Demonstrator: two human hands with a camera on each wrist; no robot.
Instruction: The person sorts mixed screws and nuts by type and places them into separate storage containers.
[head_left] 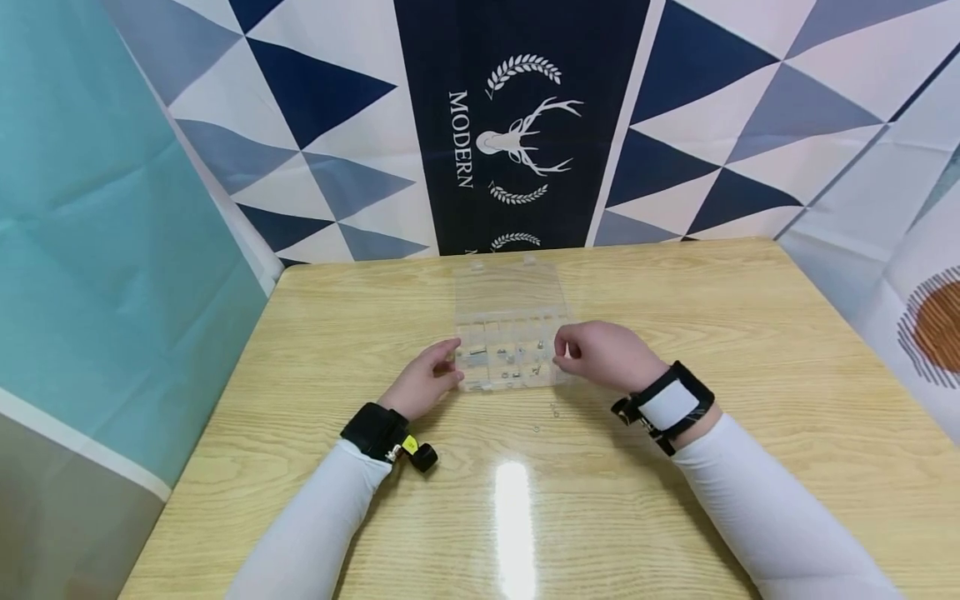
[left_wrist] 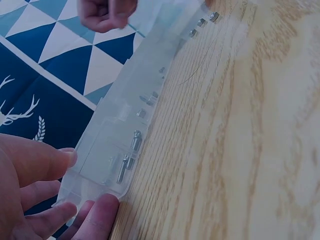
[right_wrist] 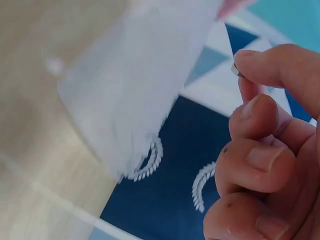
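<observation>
A clear plastic compartment box (head_left: 497,384) lies on the table with its lid (head_left: 510,287) folded back. Bolts (left_wrist: 129,155) and other small metal hardware lie in its compartments. My left hand (head_left: 426,383) holds the box's left end, thumb and fingers spread around the corners. To the right of the box, my right hand (head_left: 606,354) pinches a small metal nut (right_wrist: 236,70) between thumb and index finger; most of the nut is hidden by the fingertips. The other fingers of that hand are curled in. Several loose nuts (left_wrist: 201,22) lie on the table in front of the box.
The wooden table (head_left: 337,308) has a glare streak near its front. Behind it hangs a patterned cloth (head_left: 517,100) with triangles and a deer head. A teal panel (head_left: 112,250) stands along the left side. Each wrist wears a black strap with a camera.
</observation>
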